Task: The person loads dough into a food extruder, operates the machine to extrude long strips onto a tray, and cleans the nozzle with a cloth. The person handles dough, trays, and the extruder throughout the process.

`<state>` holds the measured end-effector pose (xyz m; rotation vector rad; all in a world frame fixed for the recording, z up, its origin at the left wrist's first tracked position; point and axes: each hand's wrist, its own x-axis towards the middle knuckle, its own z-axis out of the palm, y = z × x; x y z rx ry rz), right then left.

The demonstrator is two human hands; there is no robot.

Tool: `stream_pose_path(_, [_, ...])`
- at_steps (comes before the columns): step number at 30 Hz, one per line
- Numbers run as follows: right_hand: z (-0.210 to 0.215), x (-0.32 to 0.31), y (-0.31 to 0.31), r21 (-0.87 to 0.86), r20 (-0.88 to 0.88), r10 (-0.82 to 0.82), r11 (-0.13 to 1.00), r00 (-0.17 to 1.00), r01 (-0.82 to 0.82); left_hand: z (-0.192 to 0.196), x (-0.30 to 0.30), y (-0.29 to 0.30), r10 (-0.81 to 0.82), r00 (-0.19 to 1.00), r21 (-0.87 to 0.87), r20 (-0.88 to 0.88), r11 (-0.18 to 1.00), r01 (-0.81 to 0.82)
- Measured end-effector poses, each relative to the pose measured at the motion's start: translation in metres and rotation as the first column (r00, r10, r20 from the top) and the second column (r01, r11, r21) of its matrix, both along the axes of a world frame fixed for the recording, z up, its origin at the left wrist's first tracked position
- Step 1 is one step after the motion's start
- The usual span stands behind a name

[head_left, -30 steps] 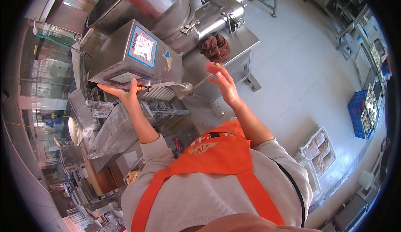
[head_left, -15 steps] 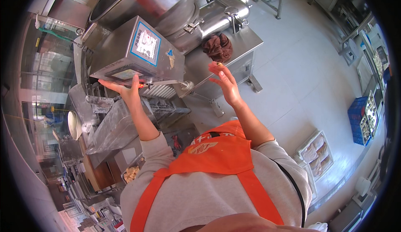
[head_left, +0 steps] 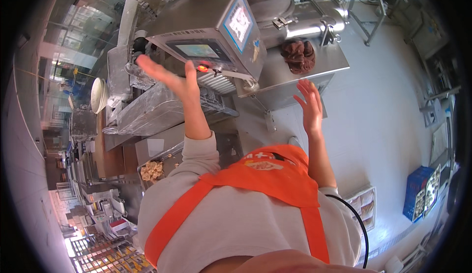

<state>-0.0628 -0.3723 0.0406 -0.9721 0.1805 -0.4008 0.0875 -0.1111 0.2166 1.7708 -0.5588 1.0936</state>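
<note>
Head view: I see left hand (head_left: pixel 169 79) spread flat, empty, beside control box (head_left: pixel 211 42) at upper centre; right hand (head_left: pixel 310 107) splayed, empty, lower right. Risk: palm bumps lit red button (head_left: pixel 202 68).

You have one view only, from the fisheye on your head, looking steeply down your own orange apron (head_left: pixel 275 174). It sits close above the steel machine (head_left: pixel 216 32), floor bending toward the rim.

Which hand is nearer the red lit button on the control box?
Left. The left hand is raised open just beside the red button, thumb almost at it. The right hand is open well off to the right, below the brown rag, away from the control box.
</note>
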Motion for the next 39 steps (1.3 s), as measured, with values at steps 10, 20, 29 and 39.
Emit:
stream_pose_path(10, [-0.029, -0.021, -0.127, 0.023, -0.053, 0.0, 1.0, 0.999, 0.001, -0.088, -0.123, -0.212, -0.806, 0.542, 0.288, -0.237, 0.474, 0.832])
stream_pose_path(20, [-0.031, -0.061, -0.399, -0.115, -0.273, -0.108, 0.99, 0.956, 0.079, -0.159, -0.126, -0.475, -0.53, 0.008, -0.202, -0.848, 0.337, 0.92])
stream_pose_path(29, [-0.051, 0.045, -0.532, -0.09, -0.406, 0.137, 0.978, 0.904, -0.188, -0.192, -0.026, -0.587, -0.418, -0.094, -0.281, -0.904, 0.413, 0.867])
stream_pose_path(39, [-0.047, 0.269, -0.684, -0.19, -0.543, 0.277, 0.879, 0.793, -0.437, -0.181, 0.146, -0.71, -0.465, -0.237, -0.5, -0.853, 0.598, 0.626])
